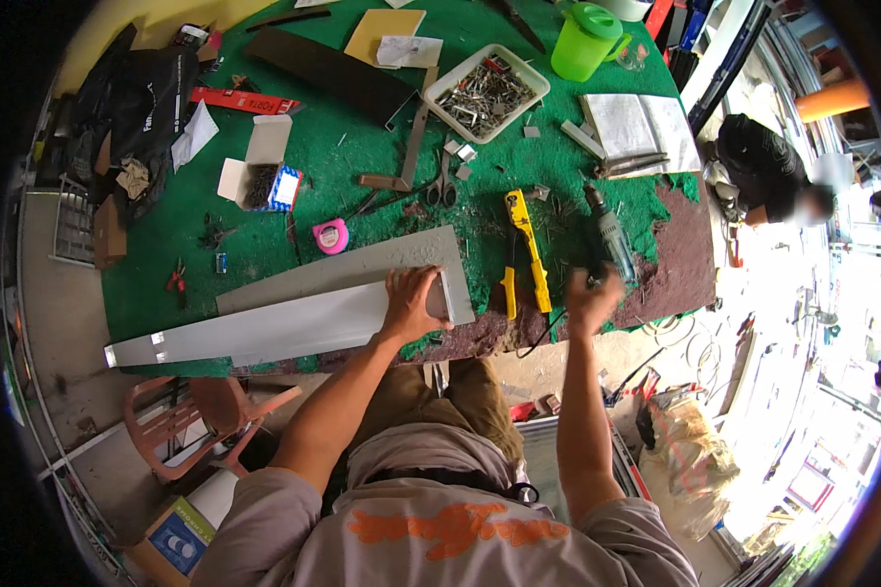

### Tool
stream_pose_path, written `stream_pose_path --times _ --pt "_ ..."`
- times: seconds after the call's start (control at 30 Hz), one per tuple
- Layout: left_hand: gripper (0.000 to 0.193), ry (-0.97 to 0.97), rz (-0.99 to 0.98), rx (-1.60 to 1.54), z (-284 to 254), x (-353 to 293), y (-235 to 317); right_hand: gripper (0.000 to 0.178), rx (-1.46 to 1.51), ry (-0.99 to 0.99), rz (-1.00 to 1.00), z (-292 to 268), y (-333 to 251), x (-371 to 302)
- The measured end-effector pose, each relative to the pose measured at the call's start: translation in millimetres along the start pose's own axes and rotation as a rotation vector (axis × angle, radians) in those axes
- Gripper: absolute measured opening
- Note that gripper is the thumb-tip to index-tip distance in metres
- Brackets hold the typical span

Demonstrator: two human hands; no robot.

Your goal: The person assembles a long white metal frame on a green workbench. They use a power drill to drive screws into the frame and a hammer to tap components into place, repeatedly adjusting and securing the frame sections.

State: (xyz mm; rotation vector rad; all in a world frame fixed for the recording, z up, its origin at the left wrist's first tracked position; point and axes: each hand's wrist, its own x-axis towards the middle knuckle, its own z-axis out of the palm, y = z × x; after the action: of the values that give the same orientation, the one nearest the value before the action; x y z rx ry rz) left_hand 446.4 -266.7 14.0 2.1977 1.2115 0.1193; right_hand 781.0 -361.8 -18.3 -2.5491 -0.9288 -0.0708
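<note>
My left hand (413,305) grips the right end of a long, pale grey metal profile (294,320), fingers over its far edge and thumb on the near side. The profile lies along the near edge of the table, on top of a flat grey metal sheet (362,262). At the right, my right hand (594,303) is closed around the handle end of a dark green power drill (612,238), whose chuck points away from me. Between my hands lies a yellow hand riveter (525,245) with its handles spread. A pink tape measure (331,236) rests beyond the sheet.
On the green-covered table (352,161) are scissors (442,186), a metal square (416,137), a tub of small metal parts (486,93), an opened small box (264,176), a notebook (646,132) and a green jug (585,44). Another person (764,171) is at the right. A chair (206,411) stands below left.
</note>
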Motion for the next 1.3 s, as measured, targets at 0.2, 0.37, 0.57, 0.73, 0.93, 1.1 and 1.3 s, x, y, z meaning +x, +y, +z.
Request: stream_pose_path --times 0.2,0.37,0.57,0.73,0.93,1.1,1.3 --pt "0.117 -0.007 -0.006 -0.014 3.7 0.6 -5.6 0.082 -0.114 -0.408 -0.002 19.0 -101.6 -47.5" --pt "0.117 0.000 0.018 -0.015 5.0 -1.2 -7.4 0.055 0.079 -0.623 0.105 7.2 -100.3 -18.5" --pt "0.114 0.047 0.029 -0.011 6.7 -3.6 -9.4 0.040 0.634 -0.800 -0.147 -58.0 -79.2 -96.9" --pt "0.110 0.078 0.057 -0.023 8.8 -4.8 -13.2 0.022 0.691 -0.919 -0.066 -84.8 -107.4 -167.6" --pt "0.110 0.057 0.039 0.016 15.8 -1.8 -17.1 0.027 0.539 -0.793 -0.023 -77.2 -138.0 -188.2" --pt "0.109 -0.005 0.015 -0.007 17.3 -0.8 -17.1 0.027 0.494 -0.824 -0.015 -67.2 -136.1 -189.0" --pt "0.106 0.006 0.016 -0.028 19.8 1.0 -18.8 0.027 0.337 -0.763 -0.055 -58.3 -137.5 -190.8"
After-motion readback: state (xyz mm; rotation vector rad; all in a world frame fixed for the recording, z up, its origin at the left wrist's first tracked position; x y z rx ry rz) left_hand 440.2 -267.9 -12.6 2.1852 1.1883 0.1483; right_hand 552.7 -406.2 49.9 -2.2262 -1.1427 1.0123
